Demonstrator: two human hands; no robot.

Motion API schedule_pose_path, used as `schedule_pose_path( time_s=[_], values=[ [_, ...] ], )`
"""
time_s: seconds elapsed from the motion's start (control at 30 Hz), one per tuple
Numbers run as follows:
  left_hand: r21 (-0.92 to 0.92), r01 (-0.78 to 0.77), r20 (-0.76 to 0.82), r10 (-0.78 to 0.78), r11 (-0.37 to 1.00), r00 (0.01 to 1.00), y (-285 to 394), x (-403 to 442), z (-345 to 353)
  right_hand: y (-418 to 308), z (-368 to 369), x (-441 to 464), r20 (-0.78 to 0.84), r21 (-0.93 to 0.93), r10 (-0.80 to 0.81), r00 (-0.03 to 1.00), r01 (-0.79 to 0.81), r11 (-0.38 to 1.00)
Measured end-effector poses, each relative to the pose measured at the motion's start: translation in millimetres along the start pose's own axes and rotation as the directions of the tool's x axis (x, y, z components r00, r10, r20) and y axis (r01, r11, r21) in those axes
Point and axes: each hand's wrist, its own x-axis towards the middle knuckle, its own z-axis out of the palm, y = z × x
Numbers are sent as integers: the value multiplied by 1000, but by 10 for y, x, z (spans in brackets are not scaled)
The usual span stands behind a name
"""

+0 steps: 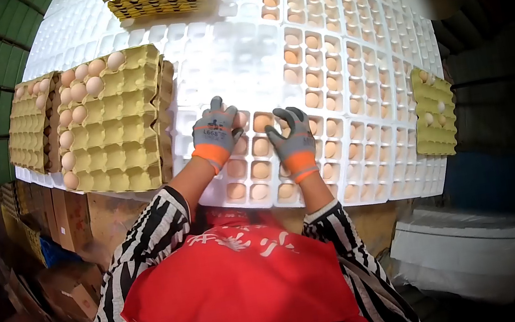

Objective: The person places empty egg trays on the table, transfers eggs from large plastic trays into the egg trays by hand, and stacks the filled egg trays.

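The left hand [217,134], fingers bent, is at an egg [240,119] in the white tray [215,191], and the right hand [292,136], also curled, is by another egg [262,122] there, though I can't tell if either holds one, and a hard squeeze could crack them.

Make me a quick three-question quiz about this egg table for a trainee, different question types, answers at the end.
1. True or false: the left hand and the right hand are both gloved.
2. Which hand is nearer the big yellow tray? A: right; B: left.
3. Fill in the colour: the egg between the hands sits in a ____ tray.

Key: 1. True. 2. B. 3. White.
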Motion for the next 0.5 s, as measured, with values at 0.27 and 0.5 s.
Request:
schedule_pose_path(
  time_s=[0.27,0.5],
  values=[
    [-284,-244,-325,146,927,934,246,367,247,450,-303,329,129,772,176,976,-211,600],
    [-339,-119,-279,22,933,960,466,690,326,600,73,714,-57,270,-242,969,248,930]
  ],
)
